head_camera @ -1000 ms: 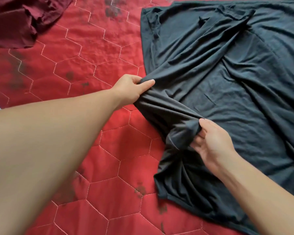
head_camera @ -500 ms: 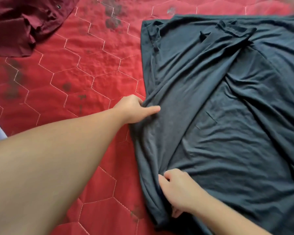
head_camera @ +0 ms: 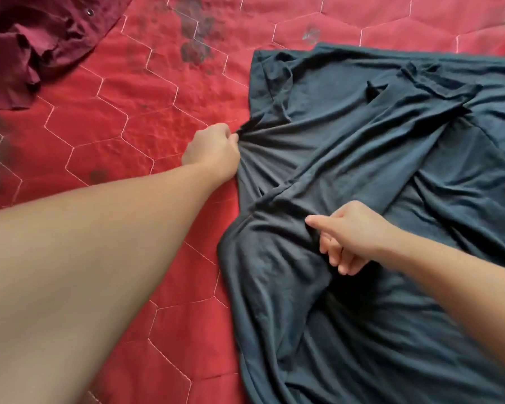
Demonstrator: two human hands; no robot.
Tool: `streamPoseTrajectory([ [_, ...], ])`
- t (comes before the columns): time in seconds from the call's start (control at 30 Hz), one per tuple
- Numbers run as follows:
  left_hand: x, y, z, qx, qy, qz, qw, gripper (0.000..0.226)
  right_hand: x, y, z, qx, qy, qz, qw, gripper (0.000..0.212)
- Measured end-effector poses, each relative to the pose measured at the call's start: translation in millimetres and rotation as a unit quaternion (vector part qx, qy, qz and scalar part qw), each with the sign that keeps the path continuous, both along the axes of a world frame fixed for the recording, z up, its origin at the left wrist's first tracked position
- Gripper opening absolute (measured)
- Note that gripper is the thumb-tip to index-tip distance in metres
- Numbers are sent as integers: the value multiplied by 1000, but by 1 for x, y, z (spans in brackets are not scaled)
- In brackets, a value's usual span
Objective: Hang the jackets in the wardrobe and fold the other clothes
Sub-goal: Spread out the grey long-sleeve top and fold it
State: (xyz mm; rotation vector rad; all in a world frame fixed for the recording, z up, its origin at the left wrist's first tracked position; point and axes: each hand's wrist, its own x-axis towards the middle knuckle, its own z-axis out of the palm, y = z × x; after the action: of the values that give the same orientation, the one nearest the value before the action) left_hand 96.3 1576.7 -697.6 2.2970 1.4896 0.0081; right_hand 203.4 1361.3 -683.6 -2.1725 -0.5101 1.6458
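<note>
1 head-worn wide-angle camera looks forward and steeply down, close over a red quilted bedspread [head_camera: 123,135], both forearms reaching in from the bottom edge toward a dark garment [head_camera: 376,185] filling the frame's right half.

two garments [head_camera: 376,176], two hands [head_camera: 213,150], one quilt [head_camera: 146,112]

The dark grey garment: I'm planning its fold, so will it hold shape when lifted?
Probably not. The dark grey garment bunches into radiating creases where the left hand grips its edge, so it looks thin and floppy. Its deep wrinkles suggest it drapes and stretches.
</note>
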Motion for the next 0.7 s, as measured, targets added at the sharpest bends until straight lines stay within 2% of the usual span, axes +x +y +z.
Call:
streamPoseTrajectory([
  [0.1,-3,3,-4,-4,-27,28,999,26,1,-1,-2,8,-10,-1,1000,52],
  [0.2,-14,-28,0,-43,-141,46,988,28,-2,-2,2,18,-34,-1,999,50],
  [0.27,-29,-66,6,-32,-195,-18,980,27,-5,-4,6,36,-49,-3,998,48],
  [0.33,-53,-114,15,-14,-199,-115,973,24,-13,-14,7,77,-89,-23,993,42],
  [0.4,-77,-159,20,-23,-178,-220,959,19,-28,-33,7,149,-212,-17,966,35],
  [0.47,-100,-195,22,-19,-139,-324,936,24,-48,-69,9,211,-357,35,909,28],
  [0.5,-110,-209,22,-10,-122,-366,922,28,-58,-93,13,247,-385,74,886,26],
  [0.57,-130,-232,22,28,-105,-417,902,33,-72,-145,20,289,-379,162,864,27],
  [0.7,-167,-273,35,77,-107,-439,889,40,-85,-261,37,268,-394,302,826,43],
])
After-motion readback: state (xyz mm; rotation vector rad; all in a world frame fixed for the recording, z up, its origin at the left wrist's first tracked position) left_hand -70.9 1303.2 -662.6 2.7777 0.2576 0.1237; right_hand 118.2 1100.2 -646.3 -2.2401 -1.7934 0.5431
